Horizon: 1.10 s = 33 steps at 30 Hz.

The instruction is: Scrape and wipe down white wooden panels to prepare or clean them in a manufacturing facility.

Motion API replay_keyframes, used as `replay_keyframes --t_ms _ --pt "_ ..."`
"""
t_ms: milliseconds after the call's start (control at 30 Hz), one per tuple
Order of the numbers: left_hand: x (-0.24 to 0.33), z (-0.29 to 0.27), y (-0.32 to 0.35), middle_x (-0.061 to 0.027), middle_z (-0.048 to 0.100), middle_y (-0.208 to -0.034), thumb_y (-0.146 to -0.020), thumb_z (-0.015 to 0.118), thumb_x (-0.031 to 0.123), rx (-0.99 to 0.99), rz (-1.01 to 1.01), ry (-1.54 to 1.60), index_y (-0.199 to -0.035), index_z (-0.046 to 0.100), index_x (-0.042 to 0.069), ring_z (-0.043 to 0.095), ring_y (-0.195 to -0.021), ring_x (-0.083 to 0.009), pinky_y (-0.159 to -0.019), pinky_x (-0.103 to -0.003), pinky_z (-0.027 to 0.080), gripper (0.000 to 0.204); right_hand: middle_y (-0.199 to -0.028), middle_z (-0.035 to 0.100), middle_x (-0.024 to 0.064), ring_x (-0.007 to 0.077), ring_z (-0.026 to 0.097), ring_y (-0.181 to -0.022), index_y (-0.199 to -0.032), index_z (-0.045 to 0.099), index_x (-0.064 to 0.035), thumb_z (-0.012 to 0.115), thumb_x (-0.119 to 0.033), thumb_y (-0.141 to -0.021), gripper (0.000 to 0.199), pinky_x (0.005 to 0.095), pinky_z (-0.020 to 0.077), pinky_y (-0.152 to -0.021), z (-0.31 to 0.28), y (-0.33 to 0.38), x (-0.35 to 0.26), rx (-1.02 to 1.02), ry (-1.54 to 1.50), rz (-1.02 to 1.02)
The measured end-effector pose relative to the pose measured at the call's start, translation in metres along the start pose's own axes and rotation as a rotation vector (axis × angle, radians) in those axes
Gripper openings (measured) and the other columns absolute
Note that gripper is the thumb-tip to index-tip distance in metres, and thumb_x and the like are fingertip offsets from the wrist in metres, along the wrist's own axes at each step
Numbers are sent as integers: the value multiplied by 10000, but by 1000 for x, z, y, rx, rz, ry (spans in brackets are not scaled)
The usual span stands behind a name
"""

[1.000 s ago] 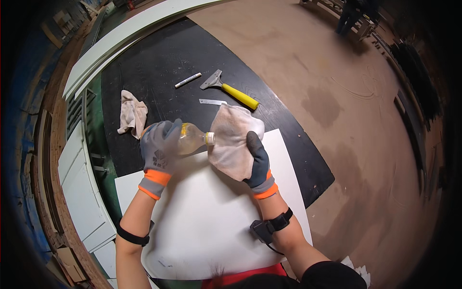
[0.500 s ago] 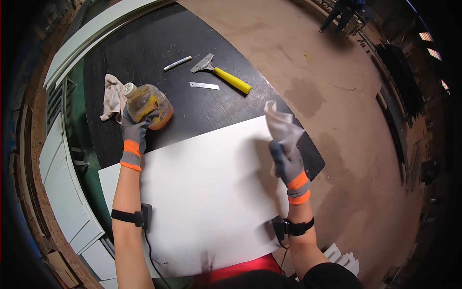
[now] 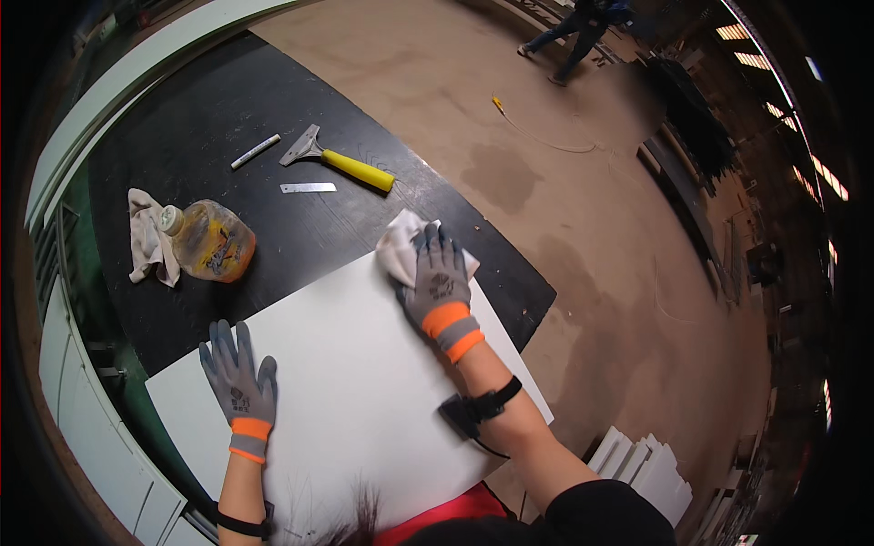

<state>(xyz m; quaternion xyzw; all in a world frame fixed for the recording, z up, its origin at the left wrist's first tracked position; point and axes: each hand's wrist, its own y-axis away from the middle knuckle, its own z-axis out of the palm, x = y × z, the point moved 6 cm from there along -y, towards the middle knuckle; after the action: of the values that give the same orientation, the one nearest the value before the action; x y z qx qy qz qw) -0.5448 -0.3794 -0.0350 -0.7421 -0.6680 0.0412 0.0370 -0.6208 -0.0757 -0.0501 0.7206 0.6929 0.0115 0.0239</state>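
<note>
My left hand, in a grey glove with an orange cuff, lies flat on the left part of a white panel, fingers stretched out, holding nothing. At the panel's far right corner, my gloved right hand presses a whitish cloth down under its extended fingers. Beyond my left hand, a clear plastic bottle with a white cap and orange liquid stands on the black board. A second crumpled rag lies beside it.
On the black board lie a yellow-handled scraper, a loose blade and a white pen-like stick. White strips are stacked at lower right. Another person stands far off on the brown floor.
My left hand has let go of the bottle, now on the black board, and come down flat on the panel. My right hand has lowered the cloth onto the panel's far corner.
</note>
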Motion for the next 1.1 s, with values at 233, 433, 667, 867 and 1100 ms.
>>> replay_keyframes --t_ms 233,433,667,867,1100 --pt "-1 2 0 -196 266 -1516 -864 589 223 -15 2 63 -1447 327 44 201 -1423 -349 -1187 -493 77 664 -1549 216 198 329 141 -1457 -1474 264 -11 544 -457 -864 806 427 115 -1181 3 -45 34 -26 -132 193" --pt "-4 2 0 -201 287 -1504 -897 528 295 -33 0 43 -1423 366 33 194 -1434 -322 -1190 -493 66 610 -1548 225 193 319 125 -1462 -1472 255 16 512 -426 -879 783 426 92 -1183 3 -19 -30 32 26 2" --pt "-101 -13 72 -192 438 -1413 -1030 388 297 545 -552 1106 -1374 391 -84 392 -1336 -263 -1136 -381 270 513 -1516 266 195 332 156 -1448 -1429 309 7 585 -449 -828 804 444 87 -1187 16 54 -278 -41 -314 -524" --pt "-178 -2 251 -110 308 -1510 -1024 378 179 291 -945 631 -1455 285 -4 272 -1395 -212 -1141 -360 266 477 -1535 254 193 336 137 -1455 -1433 346 3 550 -345 -849 710 425 43 -1192 21 75 -381 -91 -381 -733" --pt "-147 43 346 -151 626 -1114 -1029 288 480 -47 -1218 1180 -1180 556 -74 595 -984 -210 -870 -319 476 634 -1533 259 192 325 170 -1448 -1457 312 -21 586 -378 -803 794 436 94 -1187 7 42 -182 68 -238 -405"
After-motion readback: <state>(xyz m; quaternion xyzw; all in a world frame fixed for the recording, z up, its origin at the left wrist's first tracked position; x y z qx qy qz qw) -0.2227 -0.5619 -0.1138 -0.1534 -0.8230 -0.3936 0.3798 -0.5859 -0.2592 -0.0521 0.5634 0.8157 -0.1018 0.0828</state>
